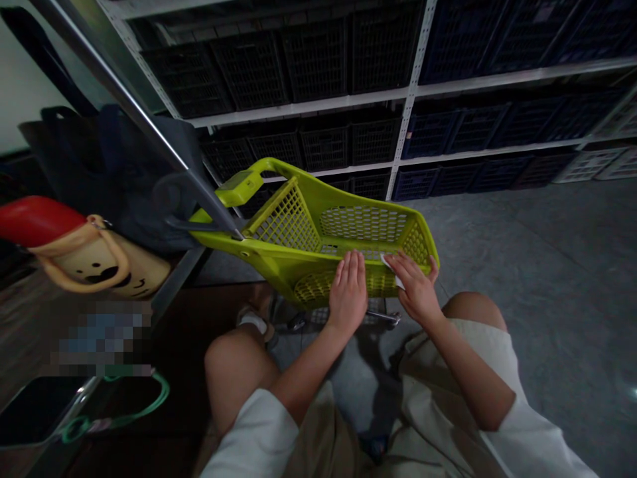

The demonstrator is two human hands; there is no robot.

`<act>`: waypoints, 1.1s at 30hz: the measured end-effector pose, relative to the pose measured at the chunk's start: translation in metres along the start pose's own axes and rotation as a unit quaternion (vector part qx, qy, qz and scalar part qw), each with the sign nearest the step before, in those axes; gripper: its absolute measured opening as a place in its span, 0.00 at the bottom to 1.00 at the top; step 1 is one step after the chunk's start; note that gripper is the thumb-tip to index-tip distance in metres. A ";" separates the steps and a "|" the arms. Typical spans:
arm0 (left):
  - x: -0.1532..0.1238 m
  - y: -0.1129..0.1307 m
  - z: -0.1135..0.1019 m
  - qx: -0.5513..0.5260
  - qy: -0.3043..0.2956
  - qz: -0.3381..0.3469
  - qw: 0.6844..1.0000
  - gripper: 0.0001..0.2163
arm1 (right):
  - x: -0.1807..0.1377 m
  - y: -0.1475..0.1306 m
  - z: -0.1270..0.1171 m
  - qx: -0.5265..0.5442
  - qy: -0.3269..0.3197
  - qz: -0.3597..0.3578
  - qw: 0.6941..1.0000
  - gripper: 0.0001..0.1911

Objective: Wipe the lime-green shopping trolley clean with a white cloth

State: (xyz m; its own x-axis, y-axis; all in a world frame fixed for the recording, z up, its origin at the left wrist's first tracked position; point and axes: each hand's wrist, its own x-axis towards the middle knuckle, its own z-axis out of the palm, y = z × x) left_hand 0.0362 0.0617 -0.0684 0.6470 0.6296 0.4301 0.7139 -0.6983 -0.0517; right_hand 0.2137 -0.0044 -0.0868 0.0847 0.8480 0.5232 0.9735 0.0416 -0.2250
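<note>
A small lime-green plastic shopping cart [281, 253] with perforated walls stands in front of my knees. My left hand [348, 292] lies flat against its near side, fingers stretched out over the top rim and holding nothing. Farther right along the same rim, my right hand [415, 285] presses a thin white wipe [385, 260] against the plastic. Only the wipe's edges show, since the fingers cover most of it. Inside the basket, a yellow-green grid flap [291, 219] stands tilted near the handle end.
White metal shelves [409, 106] with dark plastic crates [318, 66] line the back. A metal pole [124, 99] slants down to the cart's handle end. At left lie a red-topped cartoon-face bag [99, 259], a dark tote bag [144, 179], a phone [40, 408] and a green strap [159, 395].
</note>
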 end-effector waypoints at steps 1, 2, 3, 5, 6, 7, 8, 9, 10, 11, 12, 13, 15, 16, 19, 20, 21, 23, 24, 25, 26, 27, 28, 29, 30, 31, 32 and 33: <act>0.000 0.000 0.000 -0.001 -0.001 0.001 1.000 0.29 | -0.008 0.012 -0.002 -0.013 0.010 0.006 1.000 0.38; -0.001 0.001 0.000 -0.002 -0.002 0.000 1.000 0.30 | -0.016 0.024 -0.004 -0.024 0.023 0.017 0.999 0.38; -0.001 0.001 0.000 -0.004 -0.002 -0.001 1.000 0.30 | -0.022 0.035 -0.005 -0.035 0.037 0.034 0.998 0.37; 0.000 0.001 0.000 -0.006 0.001 -0.003 1.000 0.31 | -0.032 0.050 -0.006 -0.053 0.058 0.080 0.994 0.35; 0.000 0.002 0.000 -0.007 0.002 -0.004 1.000 0.31 | -0.034 0.052 -0.006 -0.058 0.067 0.106 0.990 0.34; 0.000 0.002 0.001 -0.007 0.004 -0.005 1.000 0.31 | -0.034 0.050 -0.005 -0.060 0.073 0.132 0.987 0.33; 0.000 0.002 0.001 -0.007 0.006 -0.007 1.000 0.30 | -0.032 0.044 -0.004 -0.060 0.079 0.155 0.983 0.32; 0.000 0.003 0.002 -0.007 0.009 -0.009 1.000 0.30 | -0.027 0.033 -0.003 -0.057 0.082 0.174 0.980 0.31; 0.000 0.003 0.002 -0.008 0.012 -0.012 1.000 0.30 | -0.020 0.020 -0.002 -0.049 0.085 0.185 0.978 0.30; -0.001 0.003 0.003 -0.011 0.016 -0.014 1.000 0.30 | -0.012 0.004 0.000 -0.036 0.086 0.190 0.977 0.29; -0.001 0.004 0.004 -0.014 0.020 -0.016 1.000 0.30 | -0.002 -0.013 0.003 -0.020 0.082 0.186 0.979 0.29; -0.001 0.004 0.006 -0.019 0.024 -0.018 0.999 0.30 | 0.008 -0.030 0.006 -0.001 0.074 0.175 0.982 0.28; -0.001 0.003 0.008 -0.027 0.028 -0.024 0.999 0.31 | 0.025 -0.061 0.012 0.039 0.048 0.142 0.988 0.28; -0.001 0.003 0.009 -0.029 0.028 -0.027 0.999 0.31 | 0.032 -0.072 0.014 0.056 0.035 0.130 0.989 0.28; -0.001 0.001 0.009 -0.025 0.024 -0.025 0.999 0.29 | 0.038 -0.082 0.017 0.077 0.006 0.093 0.993 0.31; 0.000 0.001 0.008 -0.021 0.023 -0.020 0.999 0.29 | 0.035 -0.078 0.016 0.072 0.002 0.076 0.995 0.33; 0.000 0.000 0.006 -0.017 0.022 -0.015 1.000 0.29 | 0.030 -0.070 0.014 0.063 -0.001 0.056 0.996 0.35; 0.000 0.000 0.003 -0.011 0.018 -0.007 1.000 0.29 | 0.016 -0.046 0.009 0.038 0.005 0.027 0.999 0.40; 0.000 0.000 0.001 -0.010 0.016 -0.005 1.000 0.29 | 0.007 -0.032 0.006 0.024 0.014 0.026 0.999 0.41; 0.000 0.000 0.001 -0.010 0.014 -0.004 1.000 0.30 | -0.002 -0.016 0.004 0.011 0.025 0.034 0.999 0.43; 0.000 0.000 0.000 -0.011 0.012 -0.003 1.000 0.30 | -0.011 0.001 0.002 -0.002 0.036 0.049 0.998 0.43; 0.000 0.000 0.000 -0.012 0.011 -0.003 1.000 0.31 | -0.020 0.016 0.000 -0.014 0.047 0.068 0.996 0.44; 0.000 0.001 0.001 -0.013 0.011 -0.004 1.000 0.32 | -0.028 0.030 -0.001 -0.025 0.056 0.086 0.994 0.44; 0.000 0.001 0.002 -0.014 0.011 -0.005 1.000 0.32 | -0.034 0.040 -0.002 -0.036 0.063 0.103 0.992 0.44; 0.000 0.002 0.002 -0.015 0.012 -0.007 1.000 0.32 | -0.039 0.047 -0.002 -0.044 0.068 0.116 0.990 0.43; 0.000 0.002 0.003 -0.017 0.013 -0.008 1.000 0.32 | -0.041 0.050 -0.002 -0.051 0.072 0.129 0.988 0.43; 0.000 0.003 0.004 -0.019 0.014 -0.009 1.000 0.32 | -0.040 0.047 -0.001 -0.055 0.078 0.143 0.985 0.42; 0.000 0.003 0.004 -0.021 0.015 -0.010 1.000 0.32 | -0.037 0.039 0.000 -0.057 0.086 0.157 0.982 0.41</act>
State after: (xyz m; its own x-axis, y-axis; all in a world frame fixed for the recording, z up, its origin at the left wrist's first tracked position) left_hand 0.0397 0.0608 -0.0726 0.6234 0.6336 0.4581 0.7144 -0.6997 -0.0044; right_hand 0.2482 -0.0342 -0.1150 0.4090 0.7077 0.5761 0.9105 -0.2749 -0.3088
